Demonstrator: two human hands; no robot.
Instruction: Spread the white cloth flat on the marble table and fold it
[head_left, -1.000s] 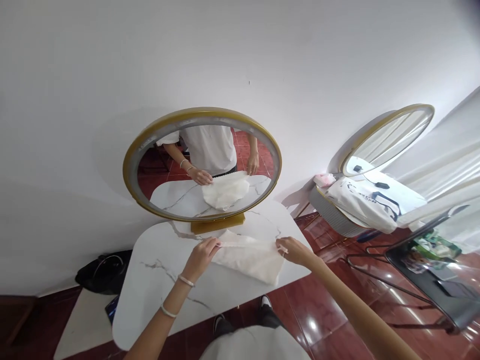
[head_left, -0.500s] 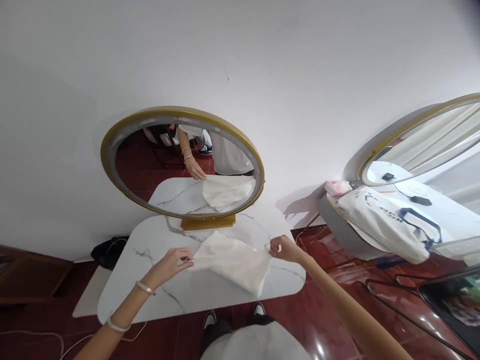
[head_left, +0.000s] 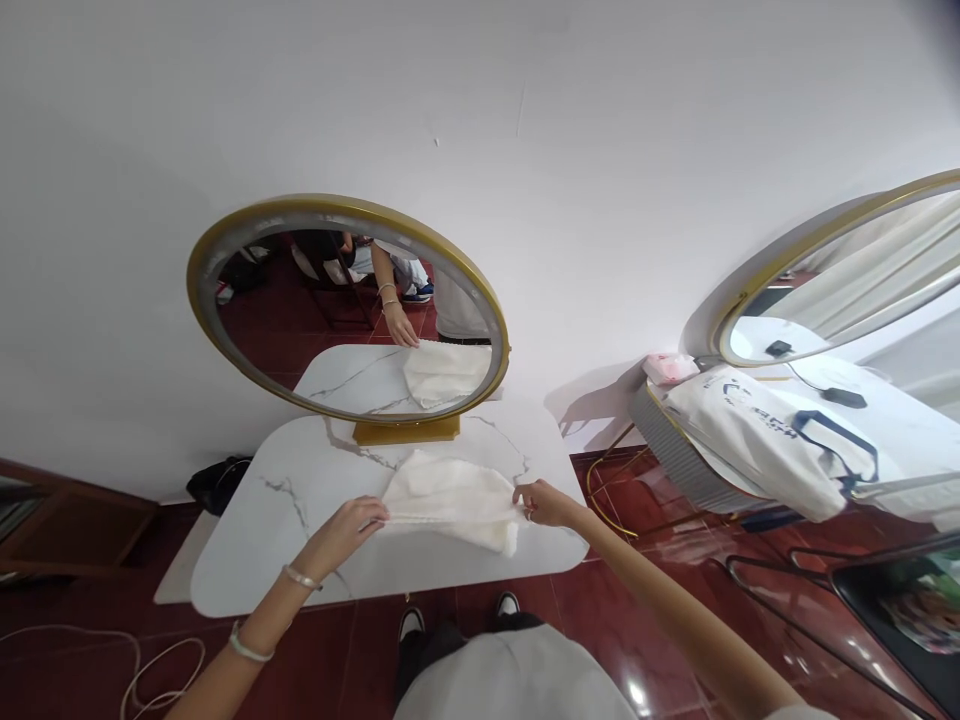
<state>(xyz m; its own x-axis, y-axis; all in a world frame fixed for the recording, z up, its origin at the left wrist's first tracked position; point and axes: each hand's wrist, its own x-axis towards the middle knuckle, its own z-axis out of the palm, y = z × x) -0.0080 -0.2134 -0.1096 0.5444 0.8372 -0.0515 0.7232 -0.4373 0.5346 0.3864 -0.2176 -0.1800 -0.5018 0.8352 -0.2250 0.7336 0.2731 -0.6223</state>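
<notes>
A white cloth (head_left: 450, 490) lies over the marble-patterned white table (head_left: 255, 560), its near part folded with a straight crease between my hands. My left hand (head_left: 349, 530) pinches the cloth's left corner between thumb and fingers; two bracelets circle that wrist. At the opposite end, my right hand (head_left: 544, 503) pinches the right edge, a ring showing on one finger. Beneath the crease, a loose flap of the cloth hangs toward the table's front edge. The round gold-framed mirror (head_left: 352, 320) behind it reflects the cloth and one hand.
Against the wall on the right stands a second table with another gold-framed mirror (head_left: 847, 270), a white printed bag (head_left: 757, 435) and a pink tissue pack (head_left: 670, 368). A black bag (head_left: 217, 483) sits at the left. Cables (head_left: 165, 665) lie on the red tiled floor.
Both hands still pinch the cloth, and they have come closer together. The near part of the cloth has been folded over into a straighter crease. The view has shifted slightly.
</notes>
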